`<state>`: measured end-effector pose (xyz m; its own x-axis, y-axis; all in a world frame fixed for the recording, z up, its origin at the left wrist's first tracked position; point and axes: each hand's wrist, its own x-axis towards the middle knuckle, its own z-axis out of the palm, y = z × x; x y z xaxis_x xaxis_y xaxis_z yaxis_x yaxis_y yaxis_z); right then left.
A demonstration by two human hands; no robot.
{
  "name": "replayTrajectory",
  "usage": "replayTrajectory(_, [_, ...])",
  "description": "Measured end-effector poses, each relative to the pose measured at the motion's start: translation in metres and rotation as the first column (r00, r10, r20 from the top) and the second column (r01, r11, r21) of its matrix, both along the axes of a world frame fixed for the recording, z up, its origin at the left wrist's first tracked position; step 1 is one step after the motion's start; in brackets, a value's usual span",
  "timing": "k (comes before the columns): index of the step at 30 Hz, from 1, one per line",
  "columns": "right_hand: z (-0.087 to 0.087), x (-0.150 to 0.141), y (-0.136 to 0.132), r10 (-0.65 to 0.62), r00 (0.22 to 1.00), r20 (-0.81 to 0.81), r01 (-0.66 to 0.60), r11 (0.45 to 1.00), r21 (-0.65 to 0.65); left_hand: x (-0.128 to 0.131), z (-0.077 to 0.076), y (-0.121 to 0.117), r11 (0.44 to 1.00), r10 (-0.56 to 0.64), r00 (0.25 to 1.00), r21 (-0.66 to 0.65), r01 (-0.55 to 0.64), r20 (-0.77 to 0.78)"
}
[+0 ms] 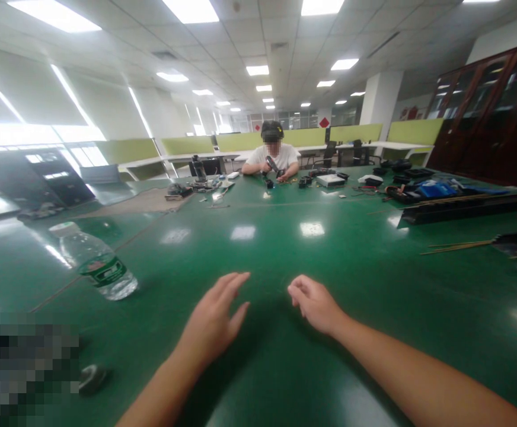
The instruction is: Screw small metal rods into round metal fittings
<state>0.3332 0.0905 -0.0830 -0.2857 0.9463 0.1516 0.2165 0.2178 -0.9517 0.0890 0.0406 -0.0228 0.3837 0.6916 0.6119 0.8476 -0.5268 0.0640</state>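
Observation:
My left hand (214,317) hovers over the green tabletop (267,373), fingers stretched forward and thumb apart, with nothing in it. To its right, my right hand (315,302) has its fingers curled inward. What the right fingers hold, if anything, is hidden. A gap of bare green surface lies between the two hands. The nearest object to my left hand is a clear water bottle (102,267) with a green label and white cap, which looks tilted in this wide view.
Across the table a person (271,155) holds a dark tool (271,163). Black parts and a blue bundle (436,188) lie at the right, with thin rods (458,244) nearer. A brown mat (138,203) is at the far left. A small dark object (92,378) sits lower left beside a blurred-out area.

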Motion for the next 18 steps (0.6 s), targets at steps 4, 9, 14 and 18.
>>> replayTrajectory(4, [-0.001,0.0,0.002,-0.003,0.999,0.034,0.001,0.999,0.051,0.062,-0.022,0.024,0.96,-0.241,0.966,-0.172,0.223,-0.094])
replayTrajectory(9, [0.003,0.001,0.002,-0.037,0.995,0.092,0.029,0.996,0.09,0.086,-0.03,0.031,0.909,-0.36,0.93,-0.199,0.367,0.068])
replayTrajectory(14, [0.01,0.0,-0.005,0.042,0.994,0.102,-0.046,0.998,0.04,0.06,-0.017,0.026,0.941,-0.228,0.963,-0.22,0.256,0.145])
replayTrajectory(18, [0.011,-0.002,-0.006,0.027,0.99,0.14,-0.031,0.999,0.029,-0.005,0.009,0.004,0.979,0.093,0.957,-0.202,-0.037,0.276])
